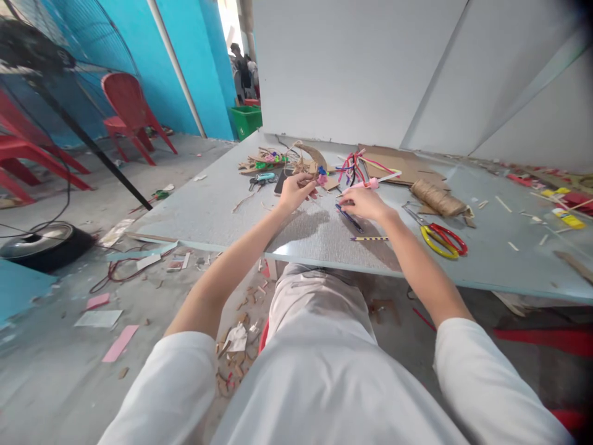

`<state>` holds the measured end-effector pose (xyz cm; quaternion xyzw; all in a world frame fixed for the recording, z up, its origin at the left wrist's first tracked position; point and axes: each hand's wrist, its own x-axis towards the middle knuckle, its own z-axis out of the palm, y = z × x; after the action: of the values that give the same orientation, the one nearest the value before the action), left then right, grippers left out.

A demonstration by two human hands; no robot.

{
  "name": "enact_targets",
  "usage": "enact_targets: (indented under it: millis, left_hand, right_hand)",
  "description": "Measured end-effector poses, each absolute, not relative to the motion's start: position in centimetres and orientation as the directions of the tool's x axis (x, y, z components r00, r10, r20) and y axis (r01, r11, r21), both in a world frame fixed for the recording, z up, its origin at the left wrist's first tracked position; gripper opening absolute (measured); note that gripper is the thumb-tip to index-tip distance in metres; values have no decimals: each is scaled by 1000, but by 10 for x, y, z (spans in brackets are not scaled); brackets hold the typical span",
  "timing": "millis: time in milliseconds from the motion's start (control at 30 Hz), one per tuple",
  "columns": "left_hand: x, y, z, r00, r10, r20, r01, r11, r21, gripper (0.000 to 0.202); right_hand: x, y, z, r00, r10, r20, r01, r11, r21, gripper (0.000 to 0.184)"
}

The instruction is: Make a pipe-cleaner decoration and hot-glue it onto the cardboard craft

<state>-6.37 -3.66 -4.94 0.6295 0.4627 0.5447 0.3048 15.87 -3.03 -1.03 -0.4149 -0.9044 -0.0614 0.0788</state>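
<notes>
My left hand [299, 190] is closed on a curved cardboard crescent [312, 152] with twine hanging about it. Small blue and pink flowers [322, 175] sit at the crescent's lower end, just beyond my fingertips. My right hand [364, 203] is wrapped round a pink glue gun [367, 185], its front pointing left towards the flowers. A pale glue stick [390, 176] juts from the back of it. Below my right fingers lies a dark blue pen [349, 219]. Closer to the table edge is a patterned pencil [369, 239].
Scissors [442, 240] with red and yellow handles and a twine roll [438, 198] lie to the right. Behind are pipe cleaners [354, 164] and cardboard sheets [403, 165]. Keys [264, 178] and a dark phone [280, 183] lie left. A fan stand [88, 139] rises beyond the table.
</notes>
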Motion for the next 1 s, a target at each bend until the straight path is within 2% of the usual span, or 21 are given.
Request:
enact_targets:
  millis: [233, 333, 433, 533, 600, 700, 800, 900, 1000]
  left_hand:
    - [-63, -39, -48, 22, 908, 418, 306, -404, 862, 22]
    - [-62, -39, -48, 54, 909, 414, 340, -407, 848, 22]
    - [-62, -39, -49, 121, 916, 382, 396, -398, 828, 22]
    - [-62, -41, -50, 212, 920, 330, 460, -392, 796, 22]
    - [-61, -44, -50, 274, 916, 294, 495, -396, 774, 23]
    - [-60, -47, -49, 346, 904, 249, 533, -408, 741, 25]
    - [-59, -48, -49, 387, 894, 227, 561, -423, 712, 25]
    - [-59, -47, -51, 413, 883, 223, 577, -444, 686, 25]
    - [-59, -46, -52, 435, 871, 227, 587, -466, 662, 25]
  right_hand:
    - [139, -29, -33, -647, 730, 221, 757, 651, 66, 13]
    - [141, -32, -27, -592, 754, 285, 791, 611, 27, 21]
    - [147, -33, -15, -447, 773, 450, 815, 559, -151, 27]
    - [153, -30, -4, -338, 760, 554, 721, 588, -367, 22]
    - [155, -27, 0, -361, 745, 561, 663, 628, -407, 20]
    - [155, -22, 4, -455, 693, 559, 606, 701, -377, 19]
    - [150, -20, 10, -587, 622, 518, 584, 769, -261, 24]
    - [144, -21, 17, -730, 567, 381, 562, 816, -136, 26]
    - [136, -23, 19, -794, 540, 278, 549, 834, -54, 27]
